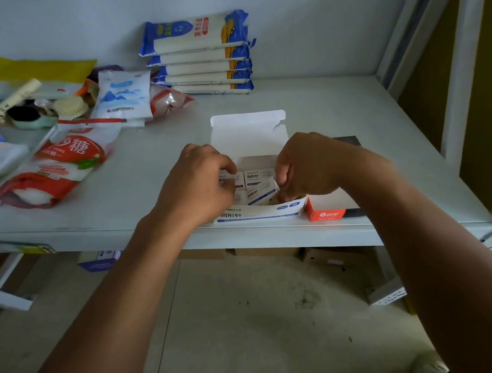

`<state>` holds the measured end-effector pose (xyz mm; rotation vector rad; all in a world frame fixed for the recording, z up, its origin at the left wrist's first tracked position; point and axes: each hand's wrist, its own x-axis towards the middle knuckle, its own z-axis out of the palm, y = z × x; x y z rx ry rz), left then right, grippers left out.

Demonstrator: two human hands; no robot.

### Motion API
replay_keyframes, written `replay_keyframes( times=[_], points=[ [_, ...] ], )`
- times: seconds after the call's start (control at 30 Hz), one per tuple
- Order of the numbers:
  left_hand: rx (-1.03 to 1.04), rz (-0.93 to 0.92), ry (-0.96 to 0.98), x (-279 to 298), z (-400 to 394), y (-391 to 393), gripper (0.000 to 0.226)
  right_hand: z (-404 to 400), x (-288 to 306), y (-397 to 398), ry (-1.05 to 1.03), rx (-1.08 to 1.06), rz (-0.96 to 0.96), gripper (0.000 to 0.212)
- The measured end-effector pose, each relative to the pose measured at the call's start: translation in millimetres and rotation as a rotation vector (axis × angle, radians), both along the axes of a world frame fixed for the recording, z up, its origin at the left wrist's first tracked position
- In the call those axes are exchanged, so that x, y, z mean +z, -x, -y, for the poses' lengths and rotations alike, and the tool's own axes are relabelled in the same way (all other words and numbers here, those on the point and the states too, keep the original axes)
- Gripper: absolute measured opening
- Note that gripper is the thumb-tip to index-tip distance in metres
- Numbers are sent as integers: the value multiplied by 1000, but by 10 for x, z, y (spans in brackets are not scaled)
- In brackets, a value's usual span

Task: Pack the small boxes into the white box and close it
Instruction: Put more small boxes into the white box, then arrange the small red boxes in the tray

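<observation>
**Settling the last small boxes into the white box**

Head view: the white box (258, 211) sits at the counter's (336, 114) near edge, lid flap standing open toward 12 o'clock. Several small boxes (260, 175) already lie inside, packed side by side. The left hand (200, 184) curls over the box's 9 o'clock side, fingers closed on one small box. The right hand (308, 166) reaches in from 3 o'clock, its grip pinched on the tilted small box (261, 193) nearest the front wall.

To do this step well, I judge the tilted box should be pressed flat and square against its neighbours, so nothing rides above the rim before the lid folds down. An orange box (326, 211) touches the white box at 3 o'clock; food bags (69, 159) lie well apart at 9 o'clock.
</observation>
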<state>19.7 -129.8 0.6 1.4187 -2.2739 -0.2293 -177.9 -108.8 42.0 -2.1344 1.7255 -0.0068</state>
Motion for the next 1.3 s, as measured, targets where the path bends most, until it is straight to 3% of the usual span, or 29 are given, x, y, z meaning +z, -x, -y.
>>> replay_keyframes(
  times=[0.07,0.13,0.23,0.37,0.5,0.67,0.77,0.83,0.9,0.97,1.07,1.17,1.3],
  points=[
    [13,-6,26,-18,-2,12,22,-7,41,26,-63,-1,72,13],
    [25,-13,33,-37,-4,31,23,1,58,41,-98,-9,77,24],
    [35,-34,27,-66,-4,49,24,29,-59,2,-12,-17,-25,21],
    [63,-43,45,-78,-15,52,22,28,-183,-62,94,-101,-19,28],
    [101,-44,51,-85,-15,54,20,23,-209,-8,117,-125,107,17],
    [123,-55,106,-89,36,77,21,39,-255,13,205,-179,194,22],
    [136,-27,158,-50,66,77,19,25,-251,129,216,-195,418,17],
    [116,-41,207,-15,37,109,17,32,-253,323,347,-315,521,17],
    [82,-84,237,38,-22,201,16,52,-252,552,464,-441,431,19],
    [15,-122,245,81,-76,357,16,40,-253,725,415,-497,260,17],
    [-102,-139,215,93,-127,613,16,-4,-331,769,304,-376,114,23],
    [-169,-112,151,67,-127,814,20,2,-438,701,279,-242,96,38],
    [-183,-65,77,52,-74,963,23,21,-540,724,351,-210,128,34]
  ],
)
